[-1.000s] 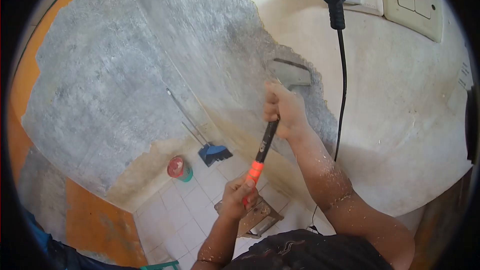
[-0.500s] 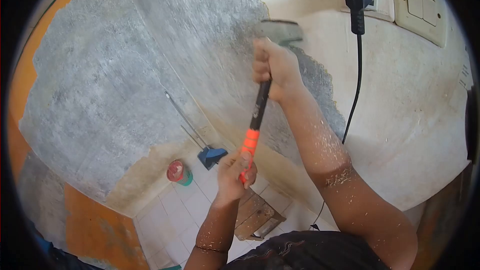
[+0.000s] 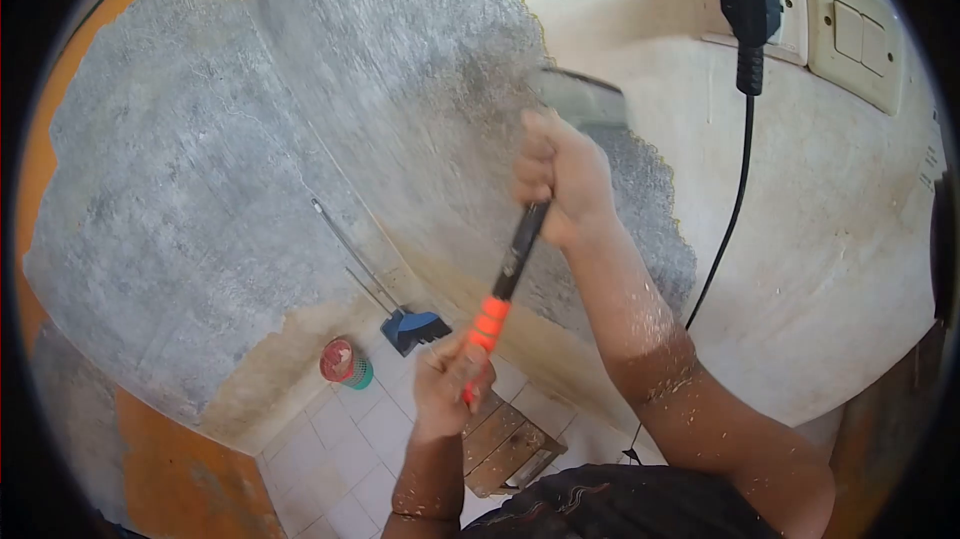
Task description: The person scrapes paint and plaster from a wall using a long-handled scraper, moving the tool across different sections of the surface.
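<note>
right hand [image 3: 562, 177] clamped high on scraper [image 3: 520, 239] shaft, just under the blurred blade [image 3: 585, 99] lying against the wall [image 3: 820, 219] at the paint edge | left hand [image 3: 452, 384] closed round the orange handle end (near the floor view) | black plug [image 3: 750, 9] in socket, cord hanging right | wooden stool [image 3: 510, 444], dustpan [image 3: 415, 327] below

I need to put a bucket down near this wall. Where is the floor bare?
Bare tiles lie between the red tub and wooden stool. It is crowded in the corner by the blue dustpan, and under the scraper both hands grip.
</note>
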Action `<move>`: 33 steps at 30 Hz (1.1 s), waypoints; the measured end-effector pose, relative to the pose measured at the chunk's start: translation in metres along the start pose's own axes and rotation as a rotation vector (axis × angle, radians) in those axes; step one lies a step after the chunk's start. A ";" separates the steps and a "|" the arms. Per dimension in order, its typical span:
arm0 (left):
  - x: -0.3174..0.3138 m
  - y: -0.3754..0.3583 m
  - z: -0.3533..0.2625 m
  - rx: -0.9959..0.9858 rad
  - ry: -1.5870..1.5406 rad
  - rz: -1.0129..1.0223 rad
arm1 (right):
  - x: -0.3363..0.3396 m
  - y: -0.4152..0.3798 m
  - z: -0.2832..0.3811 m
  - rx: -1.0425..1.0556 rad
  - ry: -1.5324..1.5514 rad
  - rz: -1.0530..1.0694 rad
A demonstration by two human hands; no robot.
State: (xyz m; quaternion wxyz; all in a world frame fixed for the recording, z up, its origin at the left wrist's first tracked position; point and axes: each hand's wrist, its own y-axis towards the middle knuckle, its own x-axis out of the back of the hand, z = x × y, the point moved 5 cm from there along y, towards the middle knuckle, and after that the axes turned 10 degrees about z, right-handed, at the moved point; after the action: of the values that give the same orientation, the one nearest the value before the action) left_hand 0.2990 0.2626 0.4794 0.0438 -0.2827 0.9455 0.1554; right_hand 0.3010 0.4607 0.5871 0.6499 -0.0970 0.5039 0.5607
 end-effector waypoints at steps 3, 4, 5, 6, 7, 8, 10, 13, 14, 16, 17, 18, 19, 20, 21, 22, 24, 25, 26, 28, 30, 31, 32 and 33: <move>-0.005 -0.011 0.022 0.042 -0.031 0.025 | 0.022 -0.027 -0.008 -0.039 0.057 0.069; -0.007 -0.009 0.027 0.099 -0.006 0.072 | 0.021 -0.021 -0.006 -0.037 0.048 0.072; 0.002 0.000 0.029 0.067 0.085 0.091 | 0.020 -0.013 -0.003 -0.025 -0.003 0.060; 0.003 0.006 0.020 0.076 0.077 0.085 | 0.016 -0.006 0.000 -0.017 -0.050 0.044; 0.003 0.013 0.006 0.089 0.040 0.072 | 0.005 0.003 0.005 0.012 -0.071 0.078; 0.002 0.016 -0.007 0.094 0.004 0.064 | 0.003 0.005 0.005 0.016 -0.070 0.077; 0.001 0.010 -0.017 0.051 0.056 0.071 | -0.006 0.005 0.004 0.022 0.038 0.145; 0.002 -0.006 0.013 0.039 0.067 0.061 | 0.014 -0.016 -0.008 -0.013 0.048 0.065; 0.002 -0.007 0.019 0.029 0.070 0.067 | 0.021 -0.022 -0.010 -0.038 0.058 0.032; -0.004 -0.004 0.024 0.130 0.043 0.077 | 0.015 -0.019 -0.004 -0.042 0.025 0.022; 0.004 0.006 0.022 0.088 0.056 0.145 | 0.010 -0.008 0.000 -0.032 -0.016 0.013; 0.006 0.009 0.011 0.102 0.056 0.144 | 0.005 0.000 0.002 -0.020 -0.049 0.000; 0.007 0.014 -0.007 0.080 0.043 0.124 | -0.001 0.004 0.002 -0.014 -0.042 -0.006; 0.007 0.016 -0.021 0.053 0.031 0.106 | -0.010 0.008 0.003 -0.009 -0.015 0.015; 0.009 0.016 -0.028 0.029 0.059 0.087 | -0.016 0.012 0.005 -0.002 0.007 0.041; 0.010 0.014 -0.023 0.030 0.061 0.090 | -0.014 0.011 0.003 0.002 0.007 0.040; 0.015 0.007 0.002 0.024 0.032 0.060 | 0.002 -0.001 -0.006 0.007 0.012 -0.019; 0.013 0.000 0.015 0.090 0.075 0.067 | 0.008 -0.011 -0.007 -0.018 0.019 -0.096; 0.014 0.005 0.020 0.081 0.075 0.071 | 0.010 -0.010 -0.003 -0.013 0.015 -0.090; 0.006 0.013 0.021 0.069 0.059 0.103 | 0.003 -0.007 0.001 -0.042 -0.052 -0.009; 0.006 0.032 -0.003 -0.016 0.099 0.124 | -0.014 0.015 0.014 -0.002 -0.124 0.003; 0.001 0.040 -0.022 -0.029 0.086 0.099 | -0.031 0.028 0.025 0.019 -0.090 0.082; -0.001 0.045 -0.034 -0.050 0.075 0.079 | -0.043 0.035 0.033 0.046 -0.058 0.166; -0.002 0.047 -0.036 -0.053 0.081 0.088 | -0.043 0.035 0.034 0.057 -0.058 0.168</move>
State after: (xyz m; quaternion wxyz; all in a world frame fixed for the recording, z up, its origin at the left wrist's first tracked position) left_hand 0.2750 0.2888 0.5266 -0.0090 -0.2481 0.9536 0.1703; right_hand 0.2963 0.4695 0.6515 0.6172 -0.0195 0.5072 0.6012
